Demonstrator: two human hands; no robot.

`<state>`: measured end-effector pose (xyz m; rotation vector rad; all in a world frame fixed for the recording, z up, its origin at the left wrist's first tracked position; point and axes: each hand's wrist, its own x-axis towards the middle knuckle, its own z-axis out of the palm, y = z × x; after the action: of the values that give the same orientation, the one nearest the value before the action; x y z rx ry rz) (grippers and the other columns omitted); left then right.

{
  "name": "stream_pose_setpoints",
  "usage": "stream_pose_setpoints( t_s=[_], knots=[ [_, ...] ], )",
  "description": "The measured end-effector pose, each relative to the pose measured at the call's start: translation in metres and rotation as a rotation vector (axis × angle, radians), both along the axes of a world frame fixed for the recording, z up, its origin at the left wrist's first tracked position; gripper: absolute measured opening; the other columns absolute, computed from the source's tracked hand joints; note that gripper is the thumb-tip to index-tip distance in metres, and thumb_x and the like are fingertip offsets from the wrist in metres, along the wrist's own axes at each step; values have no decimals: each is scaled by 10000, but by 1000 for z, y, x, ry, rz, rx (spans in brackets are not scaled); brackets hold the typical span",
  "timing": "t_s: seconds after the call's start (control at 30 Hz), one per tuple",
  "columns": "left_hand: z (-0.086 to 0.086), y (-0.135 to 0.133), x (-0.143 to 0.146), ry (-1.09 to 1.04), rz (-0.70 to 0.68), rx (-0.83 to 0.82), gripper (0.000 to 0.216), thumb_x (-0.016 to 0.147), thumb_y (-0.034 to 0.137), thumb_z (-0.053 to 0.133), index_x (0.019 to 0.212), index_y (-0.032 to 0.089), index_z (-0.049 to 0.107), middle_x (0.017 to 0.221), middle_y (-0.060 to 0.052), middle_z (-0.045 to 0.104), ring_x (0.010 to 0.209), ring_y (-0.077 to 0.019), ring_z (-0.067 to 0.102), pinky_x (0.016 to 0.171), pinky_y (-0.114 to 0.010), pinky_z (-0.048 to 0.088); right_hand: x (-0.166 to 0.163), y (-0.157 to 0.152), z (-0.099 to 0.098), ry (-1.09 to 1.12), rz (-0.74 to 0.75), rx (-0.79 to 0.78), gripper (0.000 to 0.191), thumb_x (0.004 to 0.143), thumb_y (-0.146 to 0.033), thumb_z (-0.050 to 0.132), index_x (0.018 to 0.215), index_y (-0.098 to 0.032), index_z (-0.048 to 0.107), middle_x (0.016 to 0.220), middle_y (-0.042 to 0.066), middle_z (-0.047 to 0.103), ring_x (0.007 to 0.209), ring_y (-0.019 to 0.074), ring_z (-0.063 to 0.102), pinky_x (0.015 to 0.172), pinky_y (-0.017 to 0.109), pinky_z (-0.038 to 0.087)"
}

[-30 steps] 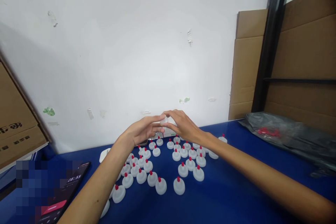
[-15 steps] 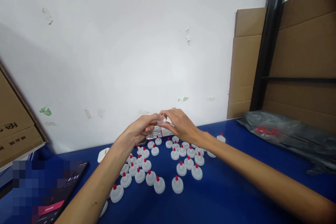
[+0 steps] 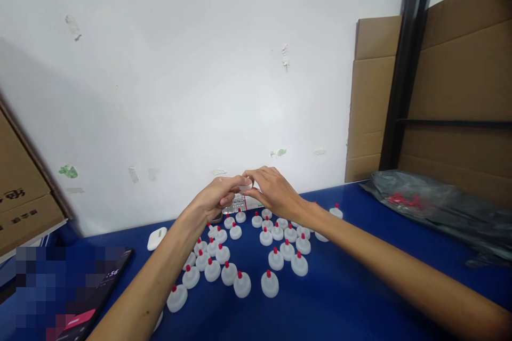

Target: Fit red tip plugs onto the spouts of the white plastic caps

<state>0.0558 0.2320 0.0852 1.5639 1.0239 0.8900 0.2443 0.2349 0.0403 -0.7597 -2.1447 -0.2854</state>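
Both my hands meet above the far side of the blue table. Between them is a white plastic cap [image 3: 245, 186], mostly covered by fingers. My left hand [image 3: 219, 194] pinches its left side with thumb and forefinger. My right hand [image 3: 272, 187] grips it from the right, fingers over the top and thumb below. Whether this cap bears a red tip cannot be made out. Below the hands, several white nozzle caps with red tips stand upright on the table, such as one nozzle cap [image 3: 270, 284] at the front and another nozzle cap [image 3: 242, 284] beside it.
A phone [image 3: 100, 298] lies at the front left, with a white earphone case [image 3: 157, 238] near my left forearm. Behind my hands sits a clear-and-white package [image 3: 253, 203]. A grey plastic bag [image 3: 436, 208] holding red pieces lies right. Cardboard [image 3: 372, 101] leans against the wall.
The view has shifted slightly. Both hands keep hold of the white cap in nearly the same place, and the nozzle caps on the table stand as before.
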Motion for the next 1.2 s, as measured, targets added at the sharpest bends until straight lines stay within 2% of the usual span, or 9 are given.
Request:
stream_pose_setpoints(
  t_s=[0.1,0.23,0.4,0.57,0.67,0.73,0.9,1.03,1.2],
  knots=[
    [1,-1,-1,28,-21,-7,316,777,473,750,821,165,695,631,22,572,392,-22,217,410,-221,145,1,-2,1,-1,3,-18,222,1047,-370,601,1174,-191,570,982,58,713,890,226,622,857,380,431],
    [2,-4,-2,108,-81,-24,421,793,539,765,951,150,736,756,-33,669,441,-65,462,449,-234,218,2,-3,-1,-4,13,-52,181,1038,-372,612,1083,-200,584,875,13,695,784,185,626,863,363,441],
    [5,-1,-14,250,-95,-27,578,807,670,725,999,125,755,899,-126,772,542,-153,626,492,-257,278,3,-1,-4,-12,-4,-95,170,1034,-358,606,1086,-197,628,897,28,725,798,196,656,864,371,454],
    [13,6,-36,377,57,19,679,877,740,575,1103,120,738,1014,-148,800,530,-125,575,489,-260,273,2,0,-7,-72,-5,-152,227,997,-302,659,1189,-180,662,1109,85,745,979,232,684,930,383,452],
    [16,11,-51,497,124,43,602,975,672,497,1116,134,729,1025,-115,796,591,-127,589,510,-252,346,-1,-1,-12,-147,6,-203,211,985,-320,680,1145,-183,699,1078,87,752,992,243,686,920,378,456],
    [14,17,-61,621,159,51,439,1007,546,568,1097,145,723,1028,-83,776,699,-146,643,589,-255,453,-4,-2,-17,-204,11,-242,223,983,-349,682,1122,-179,714,993,84,755,943,251,687,889,381,460],
    [-5,38,-83,951,269,-5,250,996,345,678,1169,165,677,1191,-74,689,1016,-231,690,866,-417,591,-9,-2,-29,-350,62,-329,216,895,-347,783,1063,-218,741,929,51,750,918,247,682,925,385,438],
    [-16,42,-87,1065,209,-108,288,993,330,686,1229,168,658,1242,-85,673,1051,-244,686,885,-438,595,-11,0,-34,-414,98,-370,175,877,-276,801,1022,-203,737,928,29,743,924,222,679,948,393,450],
    [-26,39,-81,1013,123,-204,279,996,326,681,1223,164,663,1232,-83,680,1019,-234,694,866,-425,603,-11,0,-35,-441,143,-370,100,947,-259,728,988,-170,715,1059,29,716,1056,226,657,999,465,470]
  ],
)
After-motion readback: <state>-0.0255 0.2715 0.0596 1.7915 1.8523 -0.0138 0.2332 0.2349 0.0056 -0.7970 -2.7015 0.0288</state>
